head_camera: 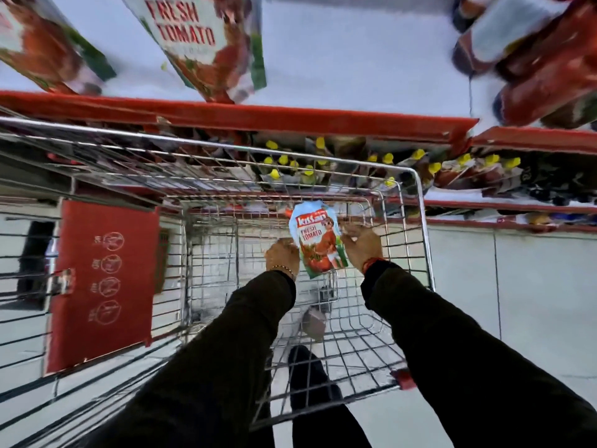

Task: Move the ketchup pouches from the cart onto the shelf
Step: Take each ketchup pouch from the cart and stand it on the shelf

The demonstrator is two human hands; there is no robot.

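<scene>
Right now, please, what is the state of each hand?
Left hand: closed on the left edge of the ketchup pouch.
Right hand: closed on the right edge of the same pouch.

Both arms wear long dark sleeves reaching the wrists. A thin beaded bracelet (284,270) circles the wrist at the left hand (282,255), and a red thread band (373,264) sits at the right hand (363,245). Dark trousers (310,392) cover the legs below.
</scene>
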